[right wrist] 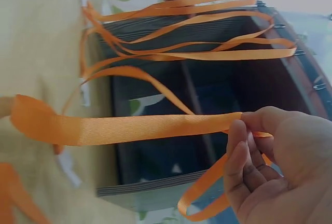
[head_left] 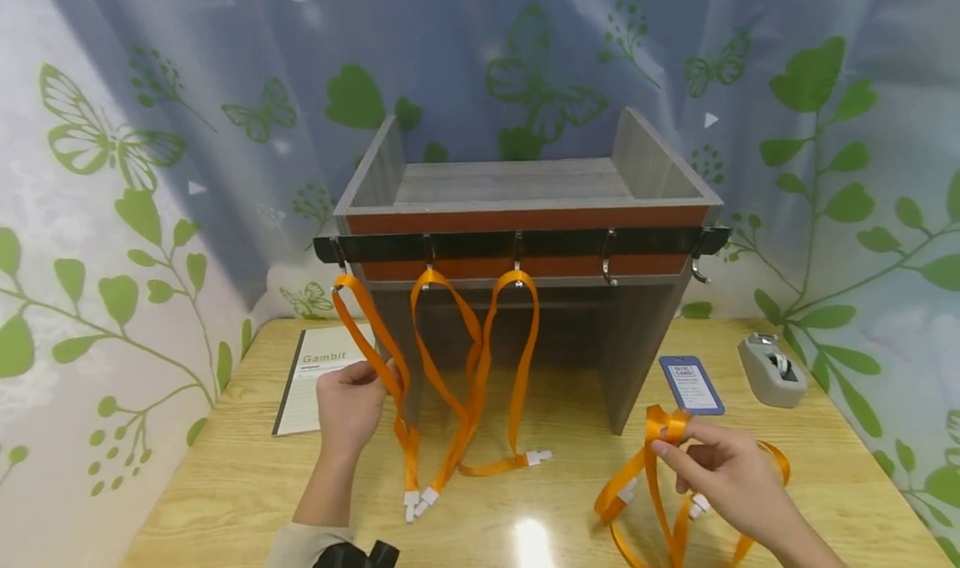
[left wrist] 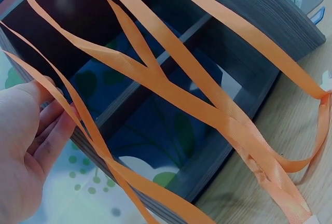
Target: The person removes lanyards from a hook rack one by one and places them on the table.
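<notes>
Three orange lanyards hang from the left hooks of a black hook rail (head_left: 472, 245), their white clips hanging low near the tabletop. My left hand (head_left: 354, 397) is at the leftmost lanyard (head_left: 372, 343). In the left wrist view its bent fingers (left wrist: 62, 123) lie right at the strap, which passes in front of them. My right hand (head_left: 731, 472) pinches another orange lanyard (right wrist: 150, 129) between thumb and fingers, at the front right. The strap is bunched at the fingertips, and its lower part falls toward the table. More orange strap (head_left: 780, 459) shows behind the right hand.
A grey wooden shelf (head_left: 517, 180) stands mid-table, the rail across its front. Two more hooks (head_left: 609, 269) are on the rail's right. A blue card holder (head_left: 692, 384) and a tape dispenser (head_left: 772, 376) lie right; a notebook (head_left: 307, 384) lies left.
</notes>
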`<state>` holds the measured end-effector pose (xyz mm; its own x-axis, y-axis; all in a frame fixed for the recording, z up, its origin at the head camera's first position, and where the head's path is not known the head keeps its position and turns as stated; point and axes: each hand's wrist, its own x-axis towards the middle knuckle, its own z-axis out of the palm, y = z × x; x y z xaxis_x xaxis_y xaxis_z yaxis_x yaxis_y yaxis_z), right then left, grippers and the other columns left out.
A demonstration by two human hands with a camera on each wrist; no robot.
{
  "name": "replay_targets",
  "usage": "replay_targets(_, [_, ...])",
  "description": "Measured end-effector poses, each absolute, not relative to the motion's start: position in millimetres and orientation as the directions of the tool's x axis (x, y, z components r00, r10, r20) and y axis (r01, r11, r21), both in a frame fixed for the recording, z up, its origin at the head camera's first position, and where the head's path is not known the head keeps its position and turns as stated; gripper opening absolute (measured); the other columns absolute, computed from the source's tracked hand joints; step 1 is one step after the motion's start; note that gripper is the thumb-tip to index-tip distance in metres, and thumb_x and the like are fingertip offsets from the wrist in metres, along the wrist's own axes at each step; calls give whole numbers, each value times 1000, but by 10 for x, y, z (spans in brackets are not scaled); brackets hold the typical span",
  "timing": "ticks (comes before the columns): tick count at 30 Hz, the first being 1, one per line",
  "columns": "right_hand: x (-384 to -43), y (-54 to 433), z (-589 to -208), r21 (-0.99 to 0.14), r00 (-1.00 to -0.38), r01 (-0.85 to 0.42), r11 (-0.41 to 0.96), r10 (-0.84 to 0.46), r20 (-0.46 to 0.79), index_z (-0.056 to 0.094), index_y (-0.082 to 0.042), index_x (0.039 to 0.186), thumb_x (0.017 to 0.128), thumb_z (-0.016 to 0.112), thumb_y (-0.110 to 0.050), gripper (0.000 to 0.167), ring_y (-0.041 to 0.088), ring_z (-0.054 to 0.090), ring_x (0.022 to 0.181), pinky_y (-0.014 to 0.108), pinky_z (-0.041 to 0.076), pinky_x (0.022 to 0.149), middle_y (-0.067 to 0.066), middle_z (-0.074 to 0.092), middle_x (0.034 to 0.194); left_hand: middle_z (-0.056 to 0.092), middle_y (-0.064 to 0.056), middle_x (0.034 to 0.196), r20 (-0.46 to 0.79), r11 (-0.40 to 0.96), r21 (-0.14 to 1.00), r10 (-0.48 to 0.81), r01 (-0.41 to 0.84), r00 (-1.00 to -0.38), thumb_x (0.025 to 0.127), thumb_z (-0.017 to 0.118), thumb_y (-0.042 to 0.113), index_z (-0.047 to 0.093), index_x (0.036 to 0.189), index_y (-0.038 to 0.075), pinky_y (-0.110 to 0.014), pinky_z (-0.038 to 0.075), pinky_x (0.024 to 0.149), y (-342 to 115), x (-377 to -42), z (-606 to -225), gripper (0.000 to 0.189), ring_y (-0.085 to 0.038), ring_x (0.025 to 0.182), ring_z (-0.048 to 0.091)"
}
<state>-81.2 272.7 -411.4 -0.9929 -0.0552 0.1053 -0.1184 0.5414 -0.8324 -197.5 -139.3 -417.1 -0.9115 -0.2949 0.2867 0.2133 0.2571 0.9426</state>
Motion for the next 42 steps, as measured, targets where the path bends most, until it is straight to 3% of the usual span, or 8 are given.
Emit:
replay_targets(6, [-788, 2684, -4358, -831, -999, -37, 555, 2, 46, 72, -13, 94, 95, 69, -23, 10, 15, 61, 53, 26, 41, 41, -2, 66, 62, 73, -22, 71, 261, 259, 949, -313, 182, -913, 80, 78, 3, 76, 86, -11, -19, 52, 50, -1414, -1976, -4187, 15, -3, 52, 64])
replay_targets(11, [-733, 2686, -4568, -848, -1000, 7, 530, 17, 2, 72, -9, 94, 94, 69, -19, 10, 17, 61, 52, 25, 46, 48, 0, 65, 61, 72, -16, 66, 236, 232, 958, -321, 166, -917, 79, 79, 2, 75, 86, -12, -19, 53, 51, -1399, -1959, -4192, 16, -5, 52, 64])
replay_targets(18, [-716, 2719, -4754, -875, -989, 134, 466, 9, -147, 71, 1, 101, 95, 68, -19, 21, 15, 59, 53, 27, 51, 54, 6, 66, 67, 73, -22, 72, 256, 197, 959, -302, 202, -918, 80, 78, 1, 74, 88, -14, -19, 55, 54, -1378, -1974, -4179, 18, -3, 54, 65])
replay_targets(26, [-706, 2681, -4880, -834, -971, 231, 502, 63, -231, 74, -5, 101, 89, 74, -25, 24, 11, 58, 53, 24, 48, 52, 5, 73, 76, 73, -22, 71, 281, 213, 951, -292, 225, -914, 80, 78, 0, 75, 85, -13, -19, 55, 53, -1377, -2010, -4191, 15, -3, 54, 65])
replay_targets(32, [-712, 2682, -4986, -828, -961, 258, 498, 41, -275, 73, -5, 100, 87, 76, -31, 29, 10, 55, 55, 23, 47, 51, 3, 67, 80, 73, -22, 73, 250, 227, 956, -295, 187, -922, 81, 78, 3, 75, 86, -12, -20, 54, 53, -1382, -2023, -4183, 16, -5, 55, 65])
replay_targets(36, [-724, 2715, -5067, -824, -951, 272, 497, 9, -309, 73, -5, 103, 87, 76, -37, 36, 10, 50, 52, 24, 45, 49, 1, 62, 71, 74, -20, 72, 224, 229, 960, -300, 158, -927, 81, 78, 5, 76, 88, -11, -20, 54, 53, -1387, -2019, -4191, 18, -6, 55, 65])
replay_targets(42, [-739, 2713, -5132, -809, -961, 218, 546, -26, -276, 74, -7, 96, 88, 75, -33, 28, 7, 48, 52, 22, 42, 48, -2, 58, 64, 74, -20, 72, 231, 245, 957, -311, 157, -922, 81, 79, 5, 76, 86, -10, -20, 54, 53, -1407, -2003, -4205, 16, -5, 54, 65])
